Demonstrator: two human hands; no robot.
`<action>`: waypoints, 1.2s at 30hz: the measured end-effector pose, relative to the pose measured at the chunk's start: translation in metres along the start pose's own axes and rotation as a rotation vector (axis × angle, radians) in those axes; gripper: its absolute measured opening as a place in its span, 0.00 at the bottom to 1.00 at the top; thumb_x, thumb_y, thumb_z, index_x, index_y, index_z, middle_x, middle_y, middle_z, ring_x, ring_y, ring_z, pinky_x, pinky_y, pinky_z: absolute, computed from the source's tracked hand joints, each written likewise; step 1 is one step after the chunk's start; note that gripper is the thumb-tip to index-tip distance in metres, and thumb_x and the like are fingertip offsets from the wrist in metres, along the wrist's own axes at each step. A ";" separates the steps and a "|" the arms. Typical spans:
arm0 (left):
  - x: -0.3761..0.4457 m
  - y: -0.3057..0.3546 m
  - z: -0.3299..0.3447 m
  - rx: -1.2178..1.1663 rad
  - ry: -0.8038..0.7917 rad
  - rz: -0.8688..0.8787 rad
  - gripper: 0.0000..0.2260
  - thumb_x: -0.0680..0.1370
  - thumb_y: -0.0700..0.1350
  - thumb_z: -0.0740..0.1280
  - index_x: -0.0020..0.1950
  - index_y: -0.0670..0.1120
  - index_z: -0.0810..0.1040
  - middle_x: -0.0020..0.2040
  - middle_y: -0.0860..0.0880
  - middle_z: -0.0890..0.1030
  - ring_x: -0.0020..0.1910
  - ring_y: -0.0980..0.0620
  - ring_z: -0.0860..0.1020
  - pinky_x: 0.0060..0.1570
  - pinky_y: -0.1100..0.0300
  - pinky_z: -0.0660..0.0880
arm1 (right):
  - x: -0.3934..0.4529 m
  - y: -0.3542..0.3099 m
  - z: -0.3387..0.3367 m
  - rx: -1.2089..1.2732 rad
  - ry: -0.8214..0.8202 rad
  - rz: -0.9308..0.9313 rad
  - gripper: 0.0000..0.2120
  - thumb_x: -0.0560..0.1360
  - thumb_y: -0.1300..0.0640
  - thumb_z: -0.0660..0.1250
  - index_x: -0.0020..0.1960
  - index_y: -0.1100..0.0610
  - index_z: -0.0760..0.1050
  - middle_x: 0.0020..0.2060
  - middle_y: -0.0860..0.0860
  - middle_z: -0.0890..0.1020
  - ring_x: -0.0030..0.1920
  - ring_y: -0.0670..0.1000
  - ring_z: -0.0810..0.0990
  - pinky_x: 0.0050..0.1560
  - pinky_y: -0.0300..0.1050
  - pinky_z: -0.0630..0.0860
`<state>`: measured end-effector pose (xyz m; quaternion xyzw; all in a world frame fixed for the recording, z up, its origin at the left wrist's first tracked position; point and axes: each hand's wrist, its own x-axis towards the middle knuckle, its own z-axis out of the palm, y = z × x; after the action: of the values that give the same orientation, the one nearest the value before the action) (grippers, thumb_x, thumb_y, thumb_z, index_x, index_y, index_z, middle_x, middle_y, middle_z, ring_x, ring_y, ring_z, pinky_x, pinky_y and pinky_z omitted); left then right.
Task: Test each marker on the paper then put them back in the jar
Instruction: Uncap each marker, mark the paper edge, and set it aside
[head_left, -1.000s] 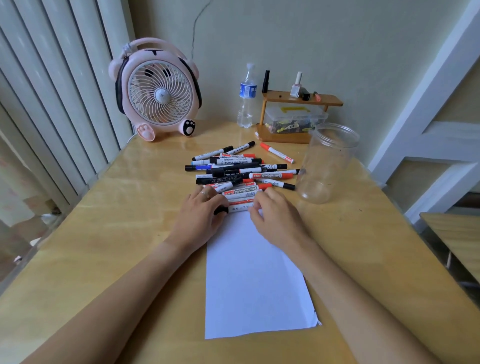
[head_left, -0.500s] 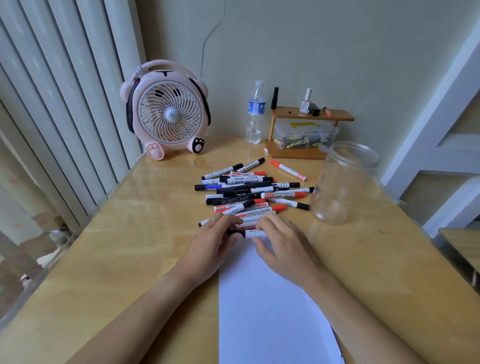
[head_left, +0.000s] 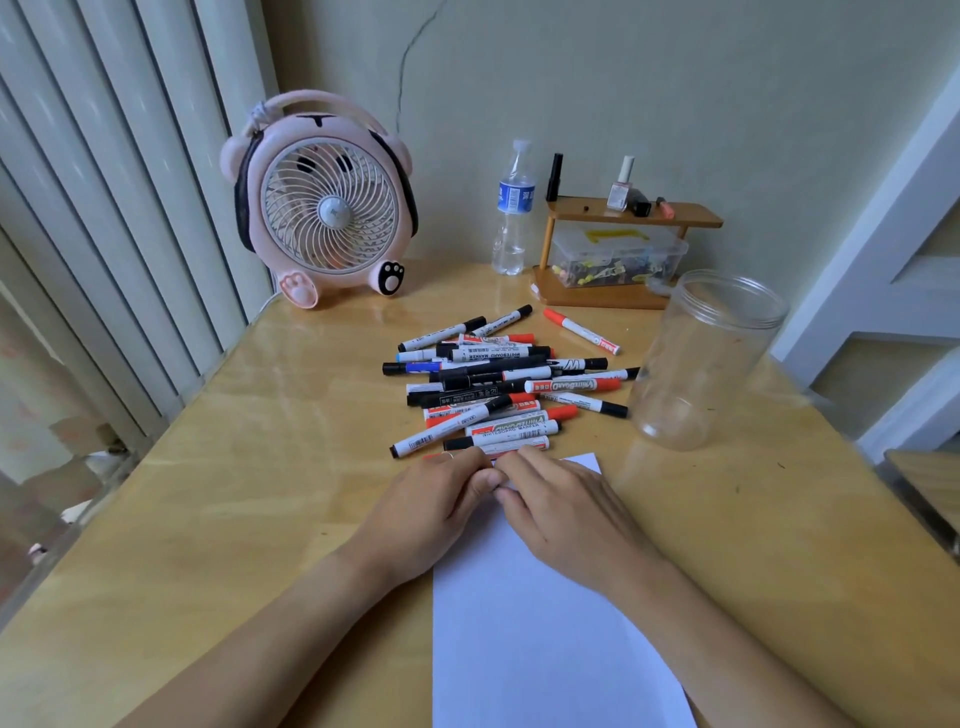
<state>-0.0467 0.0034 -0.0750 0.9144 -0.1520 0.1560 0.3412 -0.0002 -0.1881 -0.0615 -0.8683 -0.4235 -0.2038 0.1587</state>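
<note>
Markers (head_left: 498, 384) lying crosswise, jar (head_left: 701, 364) upright

Soft daylight from the left, glossy table (head_left: 270, 467) glare, wide-angle edge bending

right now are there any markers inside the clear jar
No, the clear jar stands upright and empty at the right of the marker pile, which lies on the table.
</note>
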 end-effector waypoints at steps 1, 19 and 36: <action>0.000 -0.001 0.000 -0.002 0.005 0.006 0.18 0.85 0.61 0.52 0.48 0.50 0.73 0.40 0.56 0.78 0.40 0.54 0.75 0.41 0.49 0.73 | -0.001 0.000 0.001 0.010 -0.005 0.002 0.12 0.83 0.49 0.56 0.48 0.53 0.74 0.40 0.47 0.75 0.37 0.53 0.77 0.35 0.45 0.64; -0.005 0.008 -0.018 -0.048 0.107 -0.082 0.06 0.78 0.41 0.65 0.52 0.50 0.70 0.42 0.55 0.79 0.36 0.54 0.74 0.37 0.58 0.72 | 0.011 0.000 -0.026 1.113 0.158 0.550 0.05 0.85 0.59 0.64 0.60 0.58 0.74 0.42 0.60 0.82 0.41 0.59 0.86 0.45 0.48 0.83; -0.014 -0.016 -0.015 0.407 0.020 -0.190 0.15 0.75 0.52 0.55 0.57 0.53 0.74 0.56 0.54 0.73 0.55 0.48 0.70 0.50 0.53 0.68 | -0.011 0.006 -0.018 1.233 0.131 0.694 0.09 0.80 0.53 0.68 0.55 0.57 0.73 0.33 0.56 0.72 0.30 0.52 0.71 0.33 0.40 0.70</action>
<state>-0.0557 0.0270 -0.0791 0.9731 -0.0273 0.1595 0.1641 -0.0059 -0.2070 -0.0524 -0.6910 -0.1504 0.0834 0.7021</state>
